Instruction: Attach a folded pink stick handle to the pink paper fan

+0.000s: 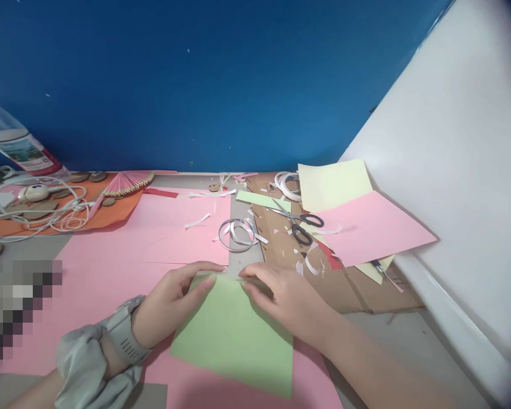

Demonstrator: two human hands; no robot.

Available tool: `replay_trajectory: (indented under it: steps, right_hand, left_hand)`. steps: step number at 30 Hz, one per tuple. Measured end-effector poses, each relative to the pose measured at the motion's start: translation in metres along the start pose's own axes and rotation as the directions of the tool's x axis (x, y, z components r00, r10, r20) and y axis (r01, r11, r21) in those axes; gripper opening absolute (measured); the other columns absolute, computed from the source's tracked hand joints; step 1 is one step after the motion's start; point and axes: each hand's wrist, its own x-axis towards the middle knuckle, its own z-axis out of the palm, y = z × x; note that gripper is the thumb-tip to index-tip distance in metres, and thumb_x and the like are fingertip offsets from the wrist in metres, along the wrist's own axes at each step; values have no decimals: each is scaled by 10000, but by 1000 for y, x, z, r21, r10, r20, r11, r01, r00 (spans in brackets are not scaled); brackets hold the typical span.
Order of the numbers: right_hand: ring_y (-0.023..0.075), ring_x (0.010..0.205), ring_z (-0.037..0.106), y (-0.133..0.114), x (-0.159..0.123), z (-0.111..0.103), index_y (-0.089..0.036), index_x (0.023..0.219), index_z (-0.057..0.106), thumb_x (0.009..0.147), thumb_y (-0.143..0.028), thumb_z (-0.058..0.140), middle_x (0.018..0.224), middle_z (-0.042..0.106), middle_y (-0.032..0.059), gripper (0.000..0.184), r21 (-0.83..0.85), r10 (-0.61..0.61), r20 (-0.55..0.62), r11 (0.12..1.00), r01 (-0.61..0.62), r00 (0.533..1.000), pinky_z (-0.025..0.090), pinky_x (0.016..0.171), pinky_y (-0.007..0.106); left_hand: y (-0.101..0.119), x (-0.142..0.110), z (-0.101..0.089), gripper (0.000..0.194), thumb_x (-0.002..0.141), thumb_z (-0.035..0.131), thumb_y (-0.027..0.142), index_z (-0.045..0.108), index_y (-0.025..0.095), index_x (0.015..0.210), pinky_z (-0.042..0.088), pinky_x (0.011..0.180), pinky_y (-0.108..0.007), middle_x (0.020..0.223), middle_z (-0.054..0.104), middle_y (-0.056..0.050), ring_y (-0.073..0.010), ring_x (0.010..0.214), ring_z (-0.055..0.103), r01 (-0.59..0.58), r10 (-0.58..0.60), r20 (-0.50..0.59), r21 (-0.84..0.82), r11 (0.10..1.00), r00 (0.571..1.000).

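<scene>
A sheet of green paper [238,335] is held by its far edge over pink paper [123,301]. My left hand [179,295] pinches that edge near its left corner, thumb on the near face. On the other side, my right hand [276,295] grips the same edge between thumb and fingers. The two hands are a short gap apart. Just beyond them lies a clear ring [237,235] with curled white paper strips around it. Farther right, black-handled scissors [300,220] rest with their blades over a pale green strip [259,200].
Brown cardboard [276,250] with paper scraps lies at right, beside loose pink [378,230] and pale yellow [334,182] sheets. At left are a folded pink fan [130,184], tangled white cable [74,204] and a bottle [23,147]. A blue wall [196,85] stands behind.
</scene>
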Motion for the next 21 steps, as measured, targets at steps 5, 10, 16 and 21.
replay_trajectory:
  steps: [5,10,16,21]
  right_hand:
    - [124,674,525,10,-2,-14,-248,903,563,873,-343,467,779,589,-29,138,220,175,145,954,-204,974,367,562,226]
    - [120,679,500,16,-1,-15,-220,829,551,876,-425,449,762,562,-27,234,327,248,14,915,-238,969,376,593,232]
    - [158,810,577,20,2,-16,-246,987,581,902,-418,419,919,621,12,251,458,219,-86,875,-156,972,455,670,266]
    - [148,745,601,22,0,-19,-258,1077,577,906,-355,417,924,639,25,253,450,190,-10,878,-165,982,479,620,261]
  left_hand:
    - [-1,1,-11,294,867,472,411,589,198,1032,482,707,-244,1004,658,-52,-181,854,609,-17,22,-91,55,998,996]
    - [-6,3,-20,299,852,479,436,573,196,1004,488,645,-247,969,655,-52,-171,776,612,-20,18,-189,-8,1000,982]
    - [-11,6,-23,200,823,528,375,583,196,893,472,614,-244,892,625,-35,-156,740,580,-42,14,-269,-100,994,963]
    - [-8,5,-27,171,822,478,378,509,211,813,381,462,-199,619,479,47,-95,497,448,-9,-39,-176,-264,964,984]
